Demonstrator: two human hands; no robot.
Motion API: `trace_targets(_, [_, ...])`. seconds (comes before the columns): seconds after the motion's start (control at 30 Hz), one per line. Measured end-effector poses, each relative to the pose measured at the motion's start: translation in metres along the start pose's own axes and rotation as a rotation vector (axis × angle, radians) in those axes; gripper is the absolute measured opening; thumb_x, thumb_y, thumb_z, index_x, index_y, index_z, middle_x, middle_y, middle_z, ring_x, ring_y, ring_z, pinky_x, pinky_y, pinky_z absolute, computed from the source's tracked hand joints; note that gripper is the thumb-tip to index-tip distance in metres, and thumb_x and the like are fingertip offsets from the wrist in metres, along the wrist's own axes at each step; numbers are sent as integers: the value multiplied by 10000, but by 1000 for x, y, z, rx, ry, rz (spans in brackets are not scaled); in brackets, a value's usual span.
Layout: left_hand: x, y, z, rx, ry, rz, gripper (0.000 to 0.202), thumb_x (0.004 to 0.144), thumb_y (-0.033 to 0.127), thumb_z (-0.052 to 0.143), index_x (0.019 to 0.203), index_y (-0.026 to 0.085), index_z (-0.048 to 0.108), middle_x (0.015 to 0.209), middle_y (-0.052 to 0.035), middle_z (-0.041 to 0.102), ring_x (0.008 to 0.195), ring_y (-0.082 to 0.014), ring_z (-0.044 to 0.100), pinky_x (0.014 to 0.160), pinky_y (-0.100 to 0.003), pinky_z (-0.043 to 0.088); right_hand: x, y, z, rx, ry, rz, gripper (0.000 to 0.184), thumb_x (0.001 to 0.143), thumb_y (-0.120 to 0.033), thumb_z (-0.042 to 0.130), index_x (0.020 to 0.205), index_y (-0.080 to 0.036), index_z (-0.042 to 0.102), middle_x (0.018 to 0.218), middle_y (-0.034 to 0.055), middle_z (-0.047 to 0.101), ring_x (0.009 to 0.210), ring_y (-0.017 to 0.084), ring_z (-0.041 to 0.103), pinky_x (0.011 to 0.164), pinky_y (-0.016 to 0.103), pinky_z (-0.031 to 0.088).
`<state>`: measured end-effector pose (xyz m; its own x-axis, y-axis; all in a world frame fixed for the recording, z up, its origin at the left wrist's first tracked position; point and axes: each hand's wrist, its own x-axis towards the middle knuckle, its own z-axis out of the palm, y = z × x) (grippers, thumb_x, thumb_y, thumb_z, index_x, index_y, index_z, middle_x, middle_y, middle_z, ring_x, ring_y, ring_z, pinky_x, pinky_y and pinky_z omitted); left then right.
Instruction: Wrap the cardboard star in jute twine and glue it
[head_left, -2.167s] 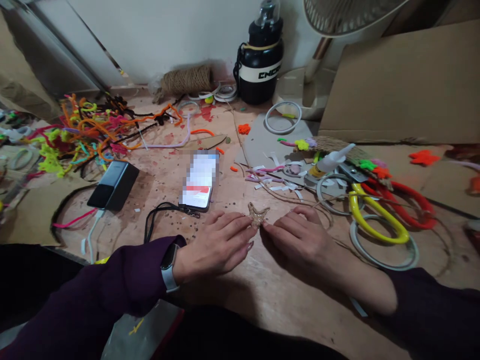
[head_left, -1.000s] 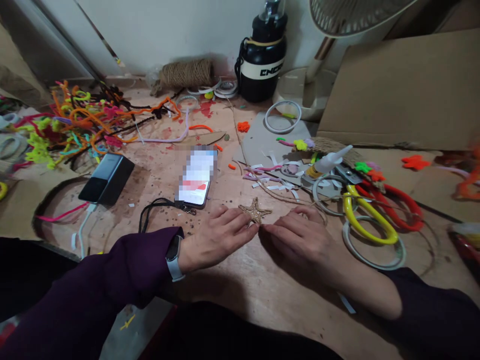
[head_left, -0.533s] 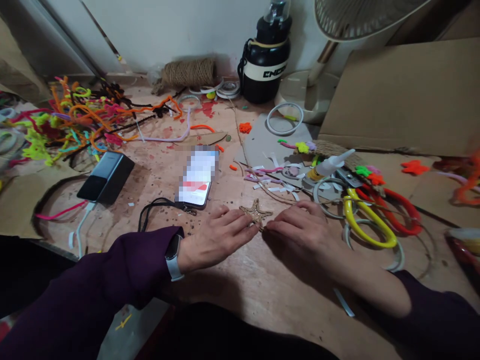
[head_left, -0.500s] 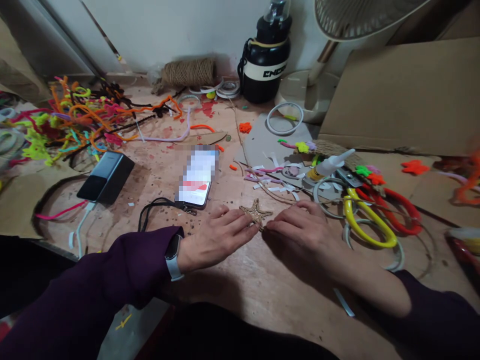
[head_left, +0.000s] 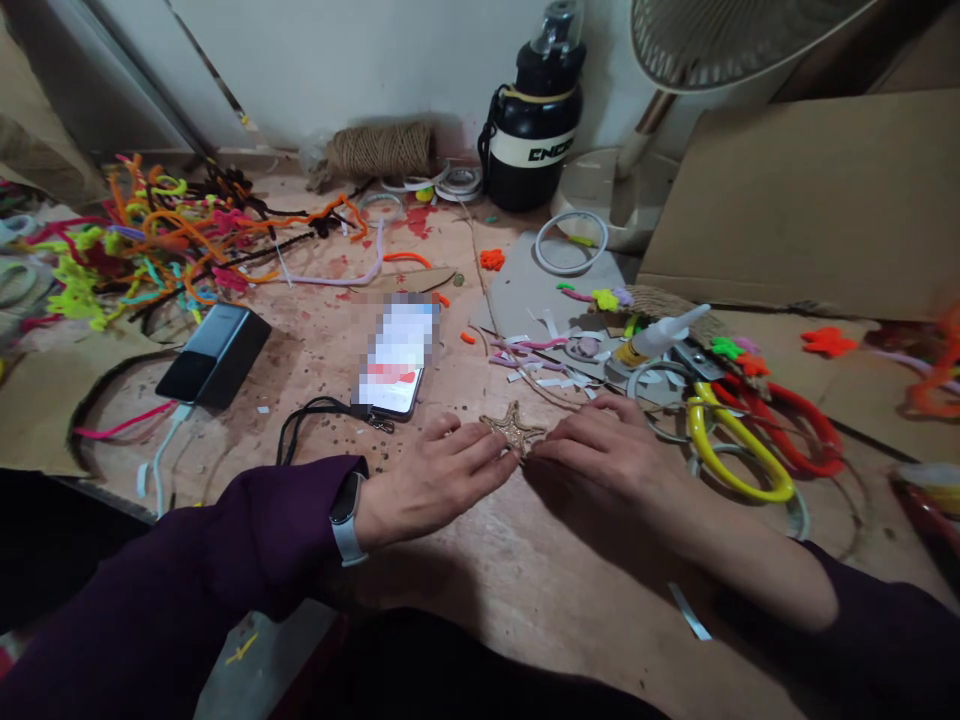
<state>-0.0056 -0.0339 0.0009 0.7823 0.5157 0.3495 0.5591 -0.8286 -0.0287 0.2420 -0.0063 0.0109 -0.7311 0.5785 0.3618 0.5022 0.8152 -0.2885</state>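
Note:
A small star (head_left: 512,428) wound from brown twine lies on the wooden tabletop (head_left: 525,580) in front of me. My left hand (head_left: 439,477) rests flat on the table, fingers stretched out, with the fingertips touching the star's lower left arm. My right hand (head_left: 604,458) lies flat too, and its fingertips meet the star's lower right side. Neither hand holds anything. A pale band sits on my left wrist (head_left: 342,517).
A phone (head_left: 396,357) and a dark power bank (head_left: 215,353) lie to the left, a heap of coloured pipe cleaners (head_left: 142,250) beyond. Yellow scissors (head_left: 731,445), red scissors (head_left: 814,430), a glue bottle (head_left: 660,335) and tape rings crowd the right. A twine spool (head_left: 381,150), black bottle (head_left: 534,130) and cardboard (head_left: 810,200) stand behind.
Both hands stay flat at the star with only slight finger shifts. The view has drifted a little; the star keeps its place between the fingertips.

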Motion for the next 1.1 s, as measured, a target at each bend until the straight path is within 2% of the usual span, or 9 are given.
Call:
trace_targets(0.13, [0, -1, 1, 1, 13, 14, 252, 1047, 150, 415, 1211, 163, 605, 1187, -61, 675, 1082, -188, 584, 914, -359, 381, 8, 4, -5, -38, -51, -60, 206, 943, -123, 472, 924, -192, 665, 795, 27, 666, 761, 176, 600, 921, 403, 343])
trace_targets(0.3, [-1, -2, 1, 9, -28, 37, 235, 1028, 146, 458, 1218, 156, 596, 1192, -80, 658, 1080, -189, 586, 913, -352, 386, 14, 8, -3, -39, -88, -92, 137, 899, -160, 527, 936, -211, 649, 832, 26, 672, 797, 190, 598, 945, 415, 333])
trace_targets(0.57, [2, -2, -2, -11, 23, 22, 251, 1050, 150, 403, 1159, 159, 629, 1141, -49, 692, 1016, -173, 609, 872, -341, 393, 18, 6, -4, 29, -116, -35, 149, 875, -148, 539, 945, -227, 643, 895, 28, 675, 823, 196, 602, 919, 415, 333])
trace_targets(0.8, [3, -1, -3, 12, -2, 26, 234, 1042, 151, 428, 1165, 166, 626, 1149, -53, 695, 1014, -172, 606, 893, -337, 387, 19, 10, 3, 147, -99, 100, 151, 953, -193, 546, 880, -242, 669, 834, 20, 692, 812, 193, 621, 824, 392, 361])
trace_targets(0.97, [3, -1, -2, -2, 37, 15, 243, 1041, 140, 417, 1159, 156, 628, 1147, -44, 701, 1009, -176, 606, 891, -342, 385, 19, 16, 6, 318, -154, 280, 42, 895, -220, 662, 863, -206, 686, 812, 10, 700, 791, 173, 629, 783, 341, 403])
trace_targets(1.1, [1, -1, -1, 19, 6, 23, 223, 1028, 152, 458, 1181, 166, 620, 1174, -58, 682, 1052, -181, 593, 919, -346, 372, 22, 17, 4, 419, -183, 372, 43, 874, -226, 679, 839, -209, 698, 786, 6, 693, 739, 153, 617, 729, 298, 441])
